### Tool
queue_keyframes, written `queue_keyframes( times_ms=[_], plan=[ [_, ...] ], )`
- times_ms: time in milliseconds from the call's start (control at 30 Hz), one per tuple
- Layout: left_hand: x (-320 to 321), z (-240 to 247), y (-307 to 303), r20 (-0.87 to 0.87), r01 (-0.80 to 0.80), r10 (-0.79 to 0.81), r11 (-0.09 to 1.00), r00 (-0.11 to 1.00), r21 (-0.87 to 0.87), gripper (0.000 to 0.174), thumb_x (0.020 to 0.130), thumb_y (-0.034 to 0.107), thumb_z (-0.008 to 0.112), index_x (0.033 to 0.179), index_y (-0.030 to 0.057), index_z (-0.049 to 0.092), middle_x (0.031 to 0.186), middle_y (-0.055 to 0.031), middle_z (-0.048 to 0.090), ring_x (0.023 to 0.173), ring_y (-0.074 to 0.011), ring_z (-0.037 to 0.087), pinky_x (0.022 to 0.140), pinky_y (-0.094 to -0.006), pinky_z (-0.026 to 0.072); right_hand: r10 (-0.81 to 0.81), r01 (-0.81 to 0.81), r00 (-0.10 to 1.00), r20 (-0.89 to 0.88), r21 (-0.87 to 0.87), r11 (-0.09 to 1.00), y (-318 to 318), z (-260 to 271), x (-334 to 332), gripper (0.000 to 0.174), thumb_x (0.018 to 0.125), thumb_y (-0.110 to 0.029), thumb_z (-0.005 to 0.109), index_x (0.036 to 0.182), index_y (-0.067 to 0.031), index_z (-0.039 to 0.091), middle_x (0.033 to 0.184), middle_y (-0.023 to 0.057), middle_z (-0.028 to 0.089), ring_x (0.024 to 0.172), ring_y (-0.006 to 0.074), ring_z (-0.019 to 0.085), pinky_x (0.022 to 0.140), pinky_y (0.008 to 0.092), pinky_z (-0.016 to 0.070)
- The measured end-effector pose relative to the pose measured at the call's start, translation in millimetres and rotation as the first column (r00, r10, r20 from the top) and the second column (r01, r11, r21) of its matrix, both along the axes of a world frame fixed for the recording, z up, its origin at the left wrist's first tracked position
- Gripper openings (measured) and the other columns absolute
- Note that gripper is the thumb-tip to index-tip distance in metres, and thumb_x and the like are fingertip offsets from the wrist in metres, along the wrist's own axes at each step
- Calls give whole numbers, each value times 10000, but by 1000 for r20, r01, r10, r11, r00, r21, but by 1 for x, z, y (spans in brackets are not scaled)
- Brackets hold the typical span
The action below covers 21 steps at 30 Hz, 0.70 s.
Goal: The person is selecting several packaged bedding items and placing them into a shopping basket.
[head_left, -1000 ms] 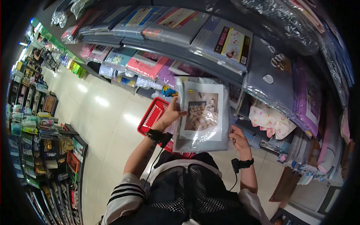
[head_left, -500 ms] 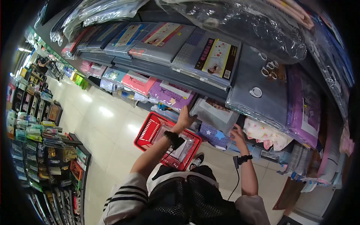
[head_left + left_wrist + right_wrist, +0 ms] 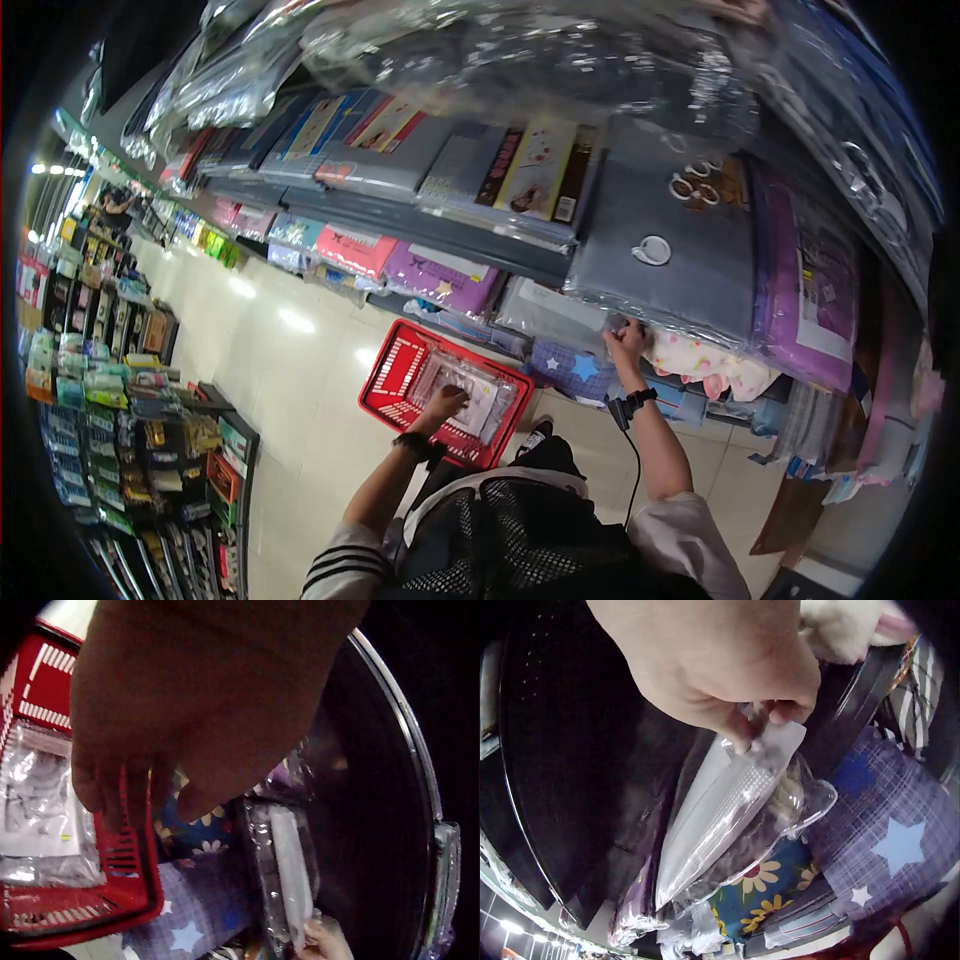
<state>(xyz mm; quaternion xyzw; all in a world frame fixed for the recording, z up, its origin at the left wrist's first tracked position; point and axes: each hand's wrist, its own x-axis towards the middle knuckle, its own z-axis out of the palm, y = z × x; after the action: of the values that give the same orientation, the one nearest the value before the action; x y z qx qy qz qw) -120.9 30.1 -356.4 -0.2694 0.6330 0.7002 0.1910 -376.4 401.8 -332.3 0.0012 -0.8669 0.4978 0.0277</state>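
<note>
My right hand pinches the corner of a grey bedding set in a clear plastic bag, which lies in the lower shelf compartment. In the right wrist view, thumb and fingers grip the clear wrap beside a white card insert. My left hand hangs over the red shopping basket, its fingers loosely bent and holding nothing. Inside that basket lies a plastic-wrapped package with a pale printed sheet.
A purple package and a coral one lie left of the bedding set. Below it sits dark blue star-print fabric. Grey packages with white rings lie on the shelf above. Another display rack stands across the aisle at left.
The bedding set, earlier held up in both hands, has gone down into the lower shelf. My left hand has let go and moved back over the basket; the right still grips the corner.
</note>
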Motion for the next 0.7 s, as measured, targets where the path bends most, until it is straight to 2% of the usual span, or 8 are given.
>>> queue_keyframes(
  times_ms=[33, 133, 167, 333, 400, 500, 567, 700],
  plan=[
    [17, -4, -5, 18, -141, 140, 988, 990, 63, 251, 857, 220, 618, 986, 5, 612, 821, -55, 638, 708, -124, 582, 584, -253, 441, 29, -32, 999, 32, 87, 996, 7, -6, -6, 518, 701, -118, 747, 1144, 23, 518, 661, 26, 518, 605, 143, 505, 570, 295, 426],
    [56, 3, -31, 56, -49, 58, 988, 997, -146, 143, 829, 166, 597, 803, 29, 628, 696, 6, 596, 619, -96, 528, 547, -255, 400, 86, -133, 970, 225, 206, 969, 14, 13, -12, 459, 692, -143, 754, 1059, 35, 543, 707, 62, 581, 643, 185, 552, 580, 329, 438],
    [73, -4, -31, 45, -192, 202, 967, 978, -167, 138, 822, 162, 585, 767, 42, 622, 665, 26, 574, 587, -80, 500, 524, -263, 383, 112, -112, 983, 144, -5, 994, 17, 2, -11, 425, 697, -204, 763, 979, 40, 559, 734, 98, 621, 676, 232, 586, 602, 370, 448],
    [143, 8, -42, 215, -234, 299, 930, 930, -283, 217, 845, 234, 599, 995, 77, 592, 822, -6, 634, 643, -102, 603, 506, -227, 416, -138, 173, 923, -358, 67, 983, 13, 37, 16, 340, 821, -312, 679, 796, 10, 574, 578, 63, 570, 517, 197, 554, 496, 338, 423],
    [183, -29, -65, 318, -212, 307, 930, 897, -300, 190, 837, 209, 589, 947, 55, 612, 821, -44, 649, 684, -144, 634, 527, -246, 440, -145, 200, 972, 187, -320, 926, 7, 60, 42, 394, 916, -345, 561, 687, -25, 548, 495, 30, 501, 417, 136, 478, 410, 291, 360],
    [215, -34, -77, 464, -170, 290, 944, 837, -284, 216, 829, 214, 588, 966, 49, 618, 837, -70, 659, 687, -171, 644, 513, -272, 448, -151, 175, 984, 99, -313, 934, 8, -22, 67, 469, 954, -372, 493, 611, -52, 508, 461, 7, 438, 380, 89, 399, 372, 277, 303],
    [225, -36, -86, 546, -103, 242, 957, 802, -272, 232, 835, 220, 586, 981, 42, 613, 841, -75, 659, 677, -182, 646, 495, -277, 443, -137, 170, 982, 130, -290, 942, 14, -82, 87, 445, 936, -356, 510, 665, -3, 497, 563, 68, 506, 520, 154, 484, 490, 355, 348],
    [218, -55, -111, 589, -4, 113, 983, 800, -183, 228, 840, 216, 582, 977, 36, 609, 823, -80, 659, 651, -182, 646, 474, -278, 436, -210, 398, 896, 391, -500, 769, -2, -39, 138, 504, 894, -405, 564, 614, -19, 401, 563, 17, 381, 543, 115, 358, 493, 362, 291]
  ],
)
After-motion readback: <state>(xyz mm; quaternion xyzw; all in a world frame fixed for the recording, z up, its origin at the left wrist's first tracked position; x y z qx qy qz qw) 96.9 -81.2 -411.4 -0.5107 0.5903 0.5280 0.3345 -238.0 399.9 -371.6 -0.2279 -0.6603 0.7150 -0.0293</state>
